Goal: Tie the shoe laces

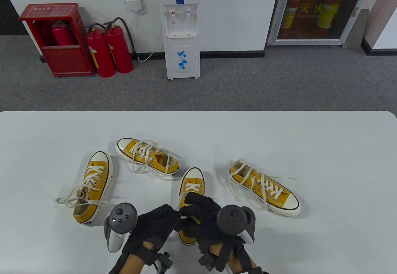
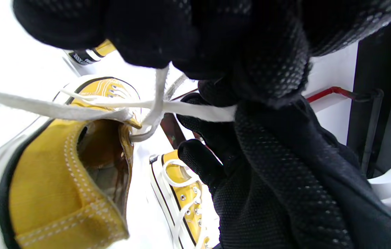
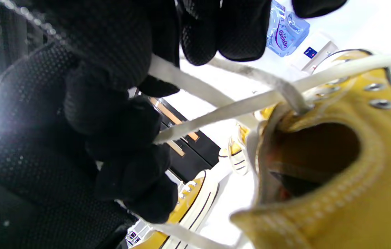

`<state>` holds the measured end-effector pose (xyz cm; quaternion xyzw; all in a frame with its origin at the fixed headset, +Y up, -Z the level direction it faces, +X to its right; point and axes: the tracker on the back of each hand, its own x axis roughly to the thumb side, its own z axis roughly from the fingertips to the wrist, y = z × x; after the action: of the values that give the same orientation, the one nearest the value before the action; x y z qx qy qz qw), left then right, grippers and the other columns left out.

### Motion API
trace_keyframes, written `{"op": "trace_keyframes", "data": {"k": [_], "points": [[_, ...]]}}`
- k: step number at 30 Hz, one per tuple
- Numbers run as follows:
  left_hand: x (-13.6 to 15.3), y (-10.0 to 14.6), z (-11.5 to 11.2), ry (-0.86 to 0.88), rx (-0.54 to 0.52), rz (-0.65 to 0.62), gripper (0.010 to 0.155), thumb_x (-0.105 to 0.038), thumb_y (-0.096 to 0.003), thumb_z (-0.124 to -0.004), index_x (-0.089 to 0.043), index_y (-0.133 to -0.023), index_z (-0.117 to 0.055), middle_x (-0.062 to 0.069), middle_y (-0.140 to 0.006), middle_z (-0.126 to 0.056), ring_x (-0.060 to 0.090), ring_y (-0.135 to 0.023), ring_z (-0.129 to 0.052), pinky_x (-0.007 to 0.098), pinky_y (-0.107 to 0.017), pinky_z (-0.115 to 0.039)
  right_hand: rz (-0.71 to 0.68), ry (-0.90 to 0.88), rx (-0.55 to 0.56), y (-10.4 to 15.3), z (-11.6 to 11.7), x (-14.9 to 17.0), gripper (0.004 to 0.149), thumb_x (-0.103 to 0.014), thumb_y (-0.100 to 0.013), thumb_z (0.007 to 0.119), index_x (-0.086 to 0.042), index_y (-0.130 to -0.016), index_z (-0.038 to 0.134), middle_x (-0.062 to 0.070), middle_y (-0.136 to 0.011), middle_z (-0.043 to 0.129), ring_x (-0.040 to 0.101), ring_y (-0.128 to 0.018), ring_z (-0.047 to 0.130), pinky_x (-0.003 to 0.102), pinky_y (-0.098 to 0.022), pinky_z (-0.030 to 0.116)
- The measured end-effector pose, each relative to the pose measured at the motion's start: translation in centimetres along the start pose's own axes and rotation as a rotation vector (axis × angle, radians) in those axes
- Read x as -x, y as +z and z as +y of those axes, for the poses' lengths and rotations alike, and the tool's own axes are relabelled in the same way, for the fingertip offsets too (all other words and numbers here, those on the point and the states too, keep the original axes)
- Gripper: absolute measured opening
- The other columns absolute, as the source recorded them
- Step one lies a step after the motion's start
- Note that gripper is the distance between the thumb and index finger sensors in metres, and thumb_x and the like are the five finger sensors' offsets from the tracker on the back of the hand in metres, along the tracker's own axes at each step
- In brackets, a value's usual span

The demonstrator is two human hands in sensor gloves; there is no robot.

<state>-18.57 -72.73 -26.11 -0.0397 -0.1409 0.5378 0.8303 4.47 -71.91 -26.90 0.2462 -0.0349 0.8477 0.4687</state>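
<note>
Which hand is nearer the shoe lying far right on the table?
Right. The right hand works the laces of the middle shoe, just left of the far-right shoe; the left hand sits further left, beyond the right one.

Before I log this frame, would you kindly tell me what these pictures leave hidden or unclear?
- Table view: the heel of the yellow canvas sneaker being laced is hidden under the left hand and right hand.
- Wrist views: black gloved fingers cover where each white lace end sits, so the knot's progress is unclear.
- Left wrist view: the sneaker's toe is cut off by the frame edge.
</note>
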Motion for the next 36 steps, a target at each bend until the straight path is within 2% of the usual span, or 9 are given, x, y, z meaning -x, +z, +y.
{"op": "trace_keyframes", "data": {"k": [7, 14, 17, 20, 25, 30, 36], "points": [[-0.4, 0.3, 0.7, -0.124, -0.065, -0.028, 0.052, -0.067, -0.0475, -0.07, -0.031, -0.076, -0.096, 0.0, -0.076, -0.096, 0.024, -0.052, -0.101, 0.05, -0.051, -0.086, 0.024, -0.033, 0.095, 0.2, -2.4, 0.3, 0.042, -0.037, -0.046, 0.082, -0.015, -0.081, 0.085, 0.009, -0.103, 0.061, 0.04, -0.097, 0.065, 0.072, -0.068, 0.042], [-0.6, 0.8, 2.7, -0.303, -0.174, -0.061, 0.056, -0.067, -0.0468, -0.07, -0.03, -0.083, -0.092, 0.003, -0.085, -0.093, 0.028, -0.062, -0.1, 0.053, -0.057, -0.083, 0.052, 0.023, 0.222, 0.7, -6.4, -0.1, 0.043, -0.038, -0.046, 0.081, -0.013, -0.081, 0.084, 0.008, -0.102, 0.062, 0.04, -0.097, 0.065, 0.072, -0.069, 0.043], [-0.5, 1.0, 3.6, -0.361, -0.212, -0.065, 0.056, -0.067, -0.0465, -0.07, -0.03, -0.083, -0.091, 0.003, -0.084, -0.092, 0.028, -0.061, -0.1, 0.053, -0.056, -0.083, 0.088, 0.045, 0.27, 0.9, -8.1, 0.0, 0.043, -0.039, -0.046, 0.081, -0.013, -0.08, 0.084, 0.008, -0.102, 0.062, 0.04, -0.096, 0.065, 0.072, -0.069, 0.043], [-0.5, 1.1, 4.2, -0.367, -0.231, -0.061, 0.055, -0.067, -0.0464, -0.07, -0.03, -0.081, -0.092, 0.003, -0.083, -0.092, 0.028, -0.061, -0.098, 0.054, -0.056, -0.082, 0.111, 0.088, 0.274, 1.6, -9.3, 0.4, 0.043, -0.039, -0.046, 0.081, -0.012, -0.08, 0.084, 0.008, -0.102, 0.061, 0.04, -0.097, 0.064, 0.072, -0.069, 0.041], [-0.4, 1.2, 5.2, -0.426, -0.264, -0.044, 0.049, -0.066, -0.0458, -0.073, -0.03, -0.071, -0.094, 0.002, -0.076, -0.093, 0.026, -0.052, -0.097, 0.053, -0.052, -0.082, 0.201, 0.159, 0.338, 3.3, -11.4, 2.2, 0.043, -0.039, -0.046, 0.082, -0.012, -0.08, 0.084, 0.008, -0.102, 0.061, 0.04, -0.097, 0.064, 0.072, -0.07, 0.04], [-0.1, 1.4, 6.1, -0.488, -0.317, -0.014, 0.041, -0.065, -0.0445, -0.079, -0.031, -0.063, -0.093, 0.0, -0.071, -0.093, 0.024, -0.047, -0.096, 0.052, -0.048, -0.082, 0.285, 0.131, 0.396, 4.8, -12.8, 4.7, 0.043, -0.038, -0.046, 0.082, -0.013, -0.08, 0.084, 0.008, -0.102, 0.062, 0.039, -0.095, 0.067, 0.07, -0.07, 0.043], [0.5, 1.8, 7.1, -0.482, -0.391, 0.029, 0.039, -0.064, -0.0441, -0.08, -0.031, -0.061, -0.093, 0.0, -0.069, -0.093, 0.023, -0.045, -0.096, 0.051, -0.046, -0.083, 0.386, 0.143, 0.436, 6.0, -14.0, 6.9, 0.043, -0.038, -0.046, 0.083, -0.012, -0.08, 0.085, 0.009, -0.102, 0.062, 0.037, -0.089, 0.073, 0.067, -0.069, 0.048]]}}
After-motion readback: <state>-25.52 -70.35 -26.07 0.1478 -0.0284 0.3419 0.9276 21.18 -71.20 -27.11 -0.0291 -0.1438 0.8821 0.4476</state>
